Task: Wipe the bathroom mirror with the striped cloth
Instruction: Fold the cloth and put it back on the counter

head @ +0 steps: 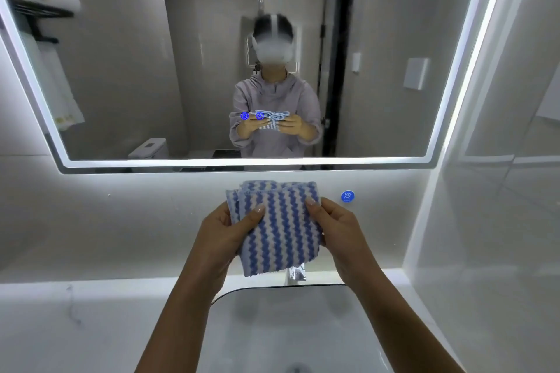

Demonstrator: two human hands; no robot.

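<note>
A folded cloth with blue and white wavy stripes hangs in front of me, below the mirror. My left hand grips its left edge, thumb on the front. My right hand pinches its right edge the same way. The large lit-edged bathroom mirror fills the wall above, apart from the cloth. It reflects a person in a grey top holding the cloth with both hands.
A white sink lies below my arms, with a chrome tap partly hidden behind the cloth. A white counter runs to the left. A round blue sticker sits on the wall. A tiled side wall closes the right.
</note>
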